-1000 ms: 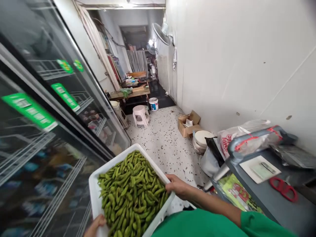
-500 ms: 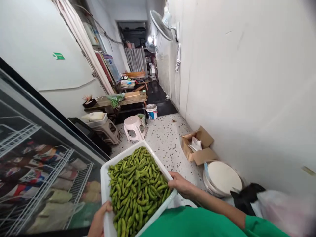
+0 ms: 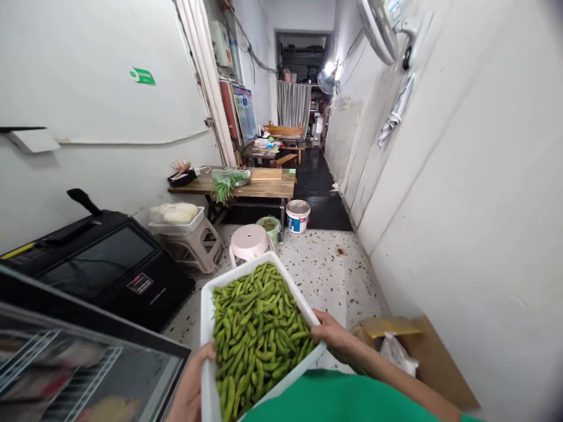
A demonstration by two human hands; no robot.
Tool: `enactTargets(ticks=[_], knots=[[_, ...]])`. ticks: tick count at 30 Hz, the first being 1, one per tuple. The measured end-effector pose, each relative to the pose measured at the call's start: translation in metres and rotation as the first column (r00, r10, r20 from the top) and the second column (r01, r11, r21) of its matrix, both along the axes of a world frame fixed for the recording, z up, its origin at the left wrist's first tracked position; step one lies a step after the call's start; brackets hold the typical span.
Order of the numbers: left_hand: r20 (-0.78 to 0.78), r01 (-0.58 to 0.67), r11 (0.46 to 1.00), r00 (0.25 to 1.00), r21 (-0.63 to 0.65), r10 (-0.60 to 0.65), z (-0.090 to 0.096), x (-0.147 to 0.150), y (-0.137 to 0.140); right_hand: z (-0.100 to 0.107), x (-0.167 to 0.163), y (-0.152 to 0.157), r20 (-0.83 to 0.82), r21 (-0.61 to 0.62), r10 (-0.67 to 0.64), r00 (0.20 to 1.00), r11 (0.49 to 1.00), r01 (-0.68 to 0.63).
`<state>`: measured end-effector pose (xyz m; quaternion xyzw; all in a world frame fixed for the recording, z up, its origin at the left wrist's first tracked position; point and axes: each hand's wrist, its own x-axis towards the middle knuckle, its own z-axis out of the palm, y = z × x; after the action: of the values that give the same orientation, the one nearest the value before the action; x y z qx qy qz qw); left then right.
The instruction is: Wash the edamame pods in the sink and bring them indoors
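A white plastic tray [image 3: 207, 328] full of green edamame pods [image 3: 259, 328] is held in front of my body, a little tilted in view. My left hand [image 3: 193, 378] grips its left side near the front, thumb over the rim. On the right side my right hand [image 3: 329, 331] is closed on the rim, thumb on top. The fingers under the tray are hidden. Just beyond the tray's far edge stands a pale pink stool [image 3: 250, 240], partly covered by it.
A glass-fronted fridge [image 3: 132, 351] and a black machine [image 3: 101, 264] stand at the left. Ahead are a wooden table [image 3: 268, 186] with greens, a white bucket [image 3: 298, 217] and a green bin [image 3: 270, 225]. A cardboard box [image 3: 440, 357] lies by the right wall.
The view has moved forward and turned left, past the fridge; the black machine now shows fully. The stool and table are nearer. Both hands keep hold of the tray.
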<state>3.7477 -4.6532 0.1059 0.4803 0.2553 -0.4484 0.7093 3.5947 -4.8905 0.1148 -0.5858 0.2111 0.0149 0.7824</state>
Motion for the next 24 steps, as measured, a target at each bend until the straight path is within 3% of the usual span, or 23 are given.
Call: enactTargets(ticks=[5,9,13,18,21,24], knots=[[0.003,0.075,0.990,0.997,-0.119,-0.075,0.027,0.108,-0.172,0.020,0.086,-0.148,0.046,0.044,-0.097,0.994,0.995,0.095],[0.032,0.061,0.991,0.998,-0.121,-0.057,0.020,0.179,-0.307,0.004,0.153,-0.275,0.024,0.046,-0.162,0.987,0.986,0.161],[0.034,-0.058,0.989,0.997,-0.133,0.063,0.006,0.236,-0.428,-0.011,0.233,-0.413,-0.016,0.063,-0.098,0.995,0.993,0.099],[0.092,-0.298,0.945,0.946,-0.133,0.312,0.002,0.301,-0.550,-0.014,0.344,-0.561,-0.042,0.157,0.025,0.999,0.987,-0.018],[0.085,-0.368,0.923,0.922,-0.114,0.378,-0.004,0.347,-0.610,-0.021,0.408,-0.634,-0.026,0.268,0.098,0.995,0.959,-0.088],[0.096,-0.411,0.906,0.902,-0.101,0.420,-0.018,0.405,-0.666,-0.042,0.468,-0.714,-0.036,0.253,0.111,0.993,0.962,-0.098]])
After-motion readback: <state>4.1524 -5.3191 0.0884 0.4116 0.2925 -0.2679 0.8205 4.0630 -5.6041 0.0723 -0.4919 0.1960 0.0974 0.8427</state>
